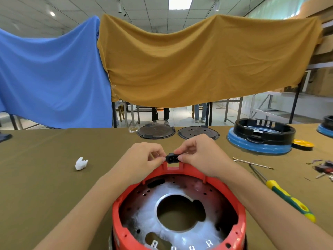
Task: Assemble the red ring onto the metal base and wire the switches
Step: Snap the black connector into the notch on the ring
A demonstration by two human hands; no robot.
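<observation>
The red ring (237, 212) sits around the shiny metal base (180, 188), which has a large round hole in its middle, close to me at the table's front. A small black socket part (172, 158) hangs just above a rectangular notch in the ring's far rim. My left hand (144, 159) pinches its left end and my right hand (200, 152) pinches its right end, fingers curled around it.
A green-and-yellow screwdriver (290, 200) lies to the right with thin metal rods (252, 162) and loose wires (322, 168). A crumpled white scrap (81, 163) lies at left. Two dark round plates (155, 131) and a black ring on a blue base (261, 138) stand farther back.
</observation>
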